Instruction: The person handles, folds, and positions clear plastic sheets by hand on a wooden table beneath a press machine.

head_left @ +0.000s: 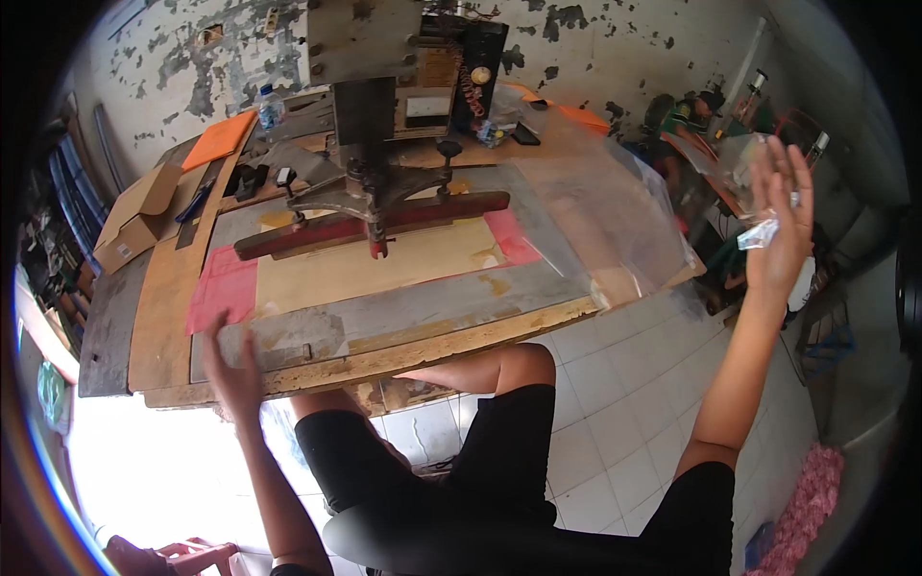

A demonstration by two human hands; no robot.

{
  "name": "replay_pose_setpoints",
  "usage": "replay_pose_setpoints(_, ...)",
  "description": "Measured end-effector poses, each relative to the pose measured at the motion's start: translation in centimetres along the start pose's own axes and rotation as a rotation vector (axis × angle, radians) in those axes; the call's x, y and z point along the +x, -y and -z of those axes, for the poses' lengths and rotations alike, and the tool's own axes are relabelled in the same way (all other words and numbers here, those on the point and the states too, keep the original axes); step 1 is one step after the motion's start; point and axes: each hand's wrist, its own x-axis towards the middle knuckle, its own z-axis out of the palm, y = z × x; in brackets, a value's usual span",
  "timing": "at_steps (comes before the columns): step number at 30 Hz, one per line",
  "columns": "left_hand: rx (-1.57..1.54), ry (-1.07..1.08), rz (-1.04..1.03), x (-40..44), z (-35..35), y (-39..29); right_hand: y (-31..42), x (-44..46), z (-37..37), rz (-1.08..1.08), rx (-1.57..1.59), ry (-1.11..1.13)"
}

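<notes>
Light touch, wide reach

The right hand (783,226) is raised at the right, well apart from the worktable (163,326), its fingers long and slightly parted. A shiny scrap of clear film (758,235) sits against the palm on the thumb side — whether the thumb pins it, I cannot tell. Film this thin probably clings and flutters, so a soft pinch would serve better than a loose palm.

The left hand (233,370) is blurred at the near left edge, fingers spread and nothing visible in them. Whether they touch the table I cannot tell. They are just beside the left pink strip (223,288); a light, flat hand there would be less likely to ruck it.

The tan sheet (355,269) lies between the pink strips on the grey plate (442,307), with the press bar (451,212) slanting across its far side. Any gap beneath the bar is not readable from here, so fingers are best held to the near side.

Clear sheets (605,211) lie at the right, some reaching past the table's edge — a sleeve or elbow could drag them, so the right arm does well to swing wide.
</notes>
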Motion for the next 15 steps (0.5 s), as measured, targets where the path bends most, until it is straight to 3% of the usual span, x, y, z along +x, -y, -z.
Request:
replay_pose_setpoints(2,-0.136,0.054,-0.150,-2.8,-2.1,-5.1,1.8,0.2,-1.6,0.043,0.084,0.072)
replay_pose_setpoints(5,-0.473,0.445,-0.191,-8.2,-5.4,-13.0,4.6,0.0,-5.3,0.059,0.148,0.099)
replay_pose_setpoints(8,-0.762,0.643,-0.354,-14.1,-8.8,-20.4,5.9,-0.5,-8.7,0.013,0.349,0.197)
replay_pose_setpoints(9,-0.755,0.763,-0.351,-15.5,-8.8,-22.7,5.7,-0.7,-9.5,-0.017,0.473,0.348)
replay_pose_setpoints(10,-0.793,0.734,-0.385,-16.7,-9.0,-24.2,6.0,-1.2,-10.9,-0.038,0.491,0.399)
replay_pose_setpoints(13,-0.985,0.674,-0.340,-16.5,-7.5,-26.2,6.0,-2.6,-13.5,-0.097,0.528,0.537)
replay_pose_setpoints(15,-1.506,0.833,-0.037,-15.3,-6.8,-26.2,5.2,-3.3,-14.2,-0.123,0.557,0.639)
